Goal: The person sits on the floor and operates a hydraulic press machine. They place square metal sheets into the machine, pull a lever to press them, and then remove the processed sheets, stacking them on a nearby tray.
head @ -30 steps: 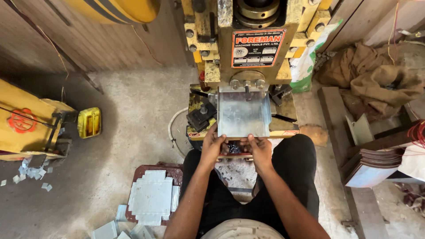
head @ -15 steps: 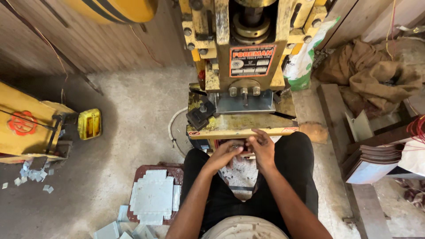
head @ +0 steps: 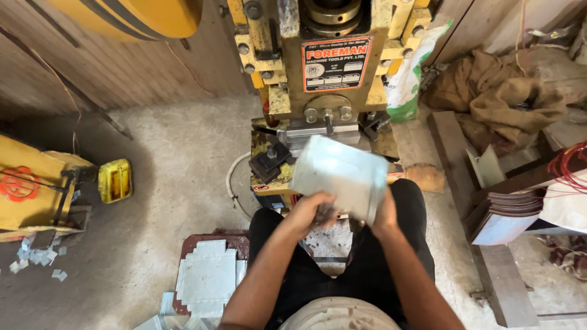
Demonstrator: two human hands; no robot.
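Metal sheet lifted clear of the press

Lifted since the earlier frame, the bent metal sheet point(head: 339, 177) sat tilted at twelve o'clock from the lap, below the yellow press point(head: 324, 79). Left hand point(head: 312, 214) gripped its lower edge; right hand point(head: 385, 214) clasped its right edge.

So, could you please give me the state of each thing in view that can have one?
metal sheet: bent into a box-like shape, lifted off the press, tilted, blurred.
left hand: gripping the sheet's lower left edge.
right hand: gripping the sheet's lower right edge.
press: its bed bare of any sheet.
stack of flat metal blanks: lying on the floor, untouched.
yellow can: lying on the floor.
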